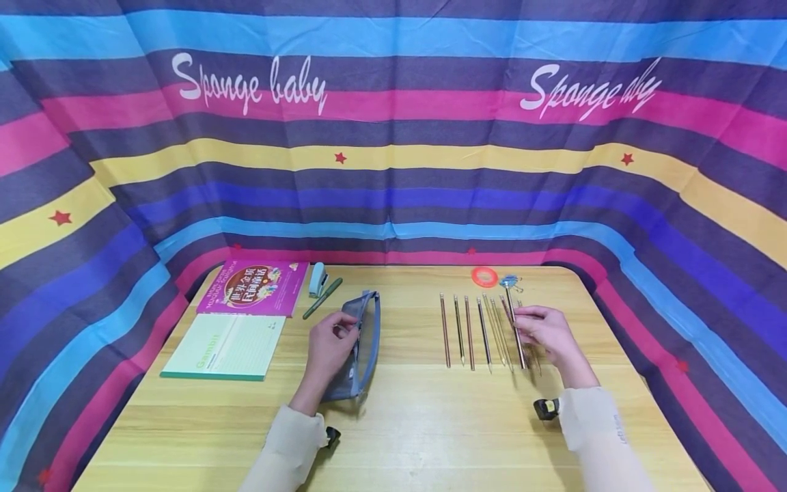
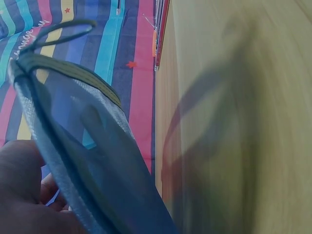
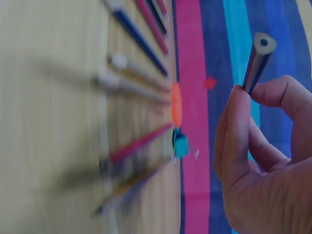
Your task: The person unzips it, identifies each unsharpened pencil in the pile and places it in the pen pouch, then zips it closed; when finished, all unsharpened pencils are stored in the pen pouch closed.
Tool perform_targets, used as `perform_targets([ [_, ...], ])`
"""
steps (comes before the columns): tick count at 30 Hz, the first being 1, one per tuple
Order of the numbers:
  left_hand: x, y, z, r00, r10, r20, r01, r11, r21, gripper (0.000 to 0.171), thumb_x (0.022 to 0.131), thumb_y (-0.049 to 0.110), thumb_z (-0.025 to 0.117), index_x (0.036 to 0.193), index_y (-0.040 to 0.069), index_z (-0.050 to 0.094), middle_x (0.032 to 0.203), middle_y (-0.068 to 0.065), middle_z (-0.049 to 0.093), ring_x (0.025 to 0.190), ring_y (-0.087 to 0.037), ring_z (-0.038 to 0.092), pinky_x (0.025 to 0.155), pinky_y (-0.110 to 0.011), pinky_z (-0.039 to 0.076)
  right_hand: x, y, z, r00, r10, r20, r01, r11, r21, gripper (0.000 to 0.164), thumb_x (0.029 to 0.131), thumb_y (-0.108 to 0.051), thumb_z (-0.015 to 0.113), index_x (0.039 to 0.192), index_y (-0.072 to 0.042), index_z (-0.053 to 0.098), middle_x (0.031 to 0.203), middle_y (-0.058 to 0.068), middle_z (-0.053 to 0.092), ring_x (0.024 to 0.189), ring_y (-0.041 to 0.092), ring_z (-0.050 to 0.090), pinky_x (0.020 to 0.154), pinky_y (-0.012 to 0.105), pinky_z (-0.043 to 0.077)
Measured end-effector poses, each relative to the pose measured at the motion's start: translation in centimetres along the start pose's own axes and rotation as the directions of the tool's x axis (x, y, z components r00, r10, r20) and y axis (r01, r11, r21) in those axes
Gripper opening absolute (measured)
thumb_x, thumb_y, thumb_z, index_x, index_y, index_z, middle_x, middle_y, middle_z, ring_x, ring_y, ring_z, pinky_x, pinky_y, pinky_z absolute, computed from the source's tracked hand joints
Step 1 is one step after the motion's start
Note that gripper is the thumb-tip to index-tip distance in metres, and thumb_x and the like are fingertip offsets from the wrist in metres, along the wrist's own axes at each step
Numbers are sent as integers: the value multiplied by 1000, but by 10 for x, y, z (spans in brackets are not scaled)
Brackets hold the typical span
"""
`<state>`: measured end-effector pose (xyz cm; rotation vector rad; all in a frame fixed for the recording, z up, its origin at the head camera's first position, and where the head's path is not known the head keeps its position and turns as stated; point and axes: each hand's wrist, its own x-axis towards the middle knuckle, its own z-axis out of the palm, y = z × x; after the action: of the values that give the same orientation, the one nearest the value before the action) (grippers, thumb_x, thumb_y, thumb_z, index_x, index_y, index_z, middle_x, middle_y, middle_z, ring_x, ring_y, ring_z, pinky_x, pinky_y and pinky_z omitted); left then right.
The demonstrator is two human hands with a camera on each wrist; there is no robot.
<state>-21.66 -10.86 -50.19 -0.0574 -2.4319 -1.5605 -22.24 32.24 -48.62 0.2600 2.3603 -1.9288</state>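
Observation:
On the left, my left hand (image 1: 330, 345) grips a grey-blue mesh pencil case (image 1: 344, 384) by its zipped side, thumb and fingers at the edge. The case stands up off the table with its mouth parted; in the left wrist view its mesh (image 2: 112, 170) fills the middle, with a strap loop on top. Over at the right, my right hand (image 1: 547, 333) pinches a pencil (image 1: 509, 307) between thumb and fingertips, held above the other pencils. The right wrist view shows this pencil (image 3: 258, 61) end-on, its flat end towards the camera. Several pencils (image 1: 470, 333) lie side by side on the table.
Behind the pencils lie an orange tape ring (image 1: 484, 277) and blue binder clips (image 1: 510, 281). At the left are a purple book (image 1: 252, 287), a pale green notebook (image 1: 221, 347), a light blue stapler (image 1: 318, 279) and a green pen (image 1: 322, 298). A striped cloth surrounds the table.

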Motion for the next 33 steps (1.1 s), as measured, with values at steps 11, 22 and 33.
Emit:
perform_targets([
  [11,0,-4,3,1000,-27,8,27,1000,1,14,85,2,75,98,6,75,88,-9,73,69,-13,63,60,-20,54,-2,-11,50,998,0,63,-3,999,50,49,94,0,65,140,13,52,102,2,71,78,8,68,76,27,65],
  [22,0,-6,4,1000,-1,9,1,1000,-18,13,85,2,74,97,5,75,86,-9,72,67,-11,61,57,-21,54,-7,-23,104,991,-33,129,21,996,92,46,89,3,64,133,13,58,101,5,71,78,11,68,76,31,65],
  [33,-1,-5,6,999,-25,24,26,999,-32,13,86,2,73,99,6,75,87,-10,72,65,-13,62,53,-23,56,-12,-25,159,975,-27,221,0,993,121,45,83,5,64,128,11,63,98,8,72,74,13,67,72,32,65],
])
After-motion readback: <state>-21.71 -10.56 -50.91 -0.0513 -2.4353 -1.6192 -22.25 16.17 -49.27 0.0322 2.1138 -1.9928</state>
